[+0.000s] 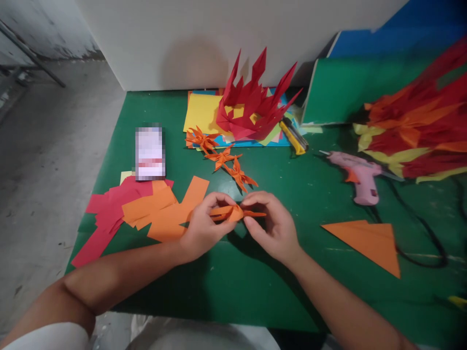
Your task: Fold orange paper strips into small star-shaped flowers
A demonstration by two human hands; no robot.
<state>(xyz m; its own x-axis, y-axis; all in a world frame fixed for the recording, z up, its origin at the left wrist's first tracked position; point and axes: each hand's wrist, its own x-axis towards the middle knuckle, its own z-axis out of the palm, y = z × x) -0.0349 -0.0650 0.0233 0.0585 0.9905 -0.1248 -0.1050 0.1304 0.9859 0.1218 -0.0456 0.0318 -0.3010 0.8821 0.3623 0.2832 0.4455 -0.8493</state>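
One green table (255,291); your left hand (204,226), thumb and fingers pinching, and your right hand (275,226), fingers curled narrow, grip unclear; between them, above the table, one folded orange paper (236,213), probably light, crisp, easily creased, best held by its thicker middle.

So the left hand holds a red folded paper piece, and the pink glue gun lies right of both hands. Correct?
Wrong colour: the folded paper piece in the left hand is orange, not red, per the head view. Placement of the pink glue gun stands.
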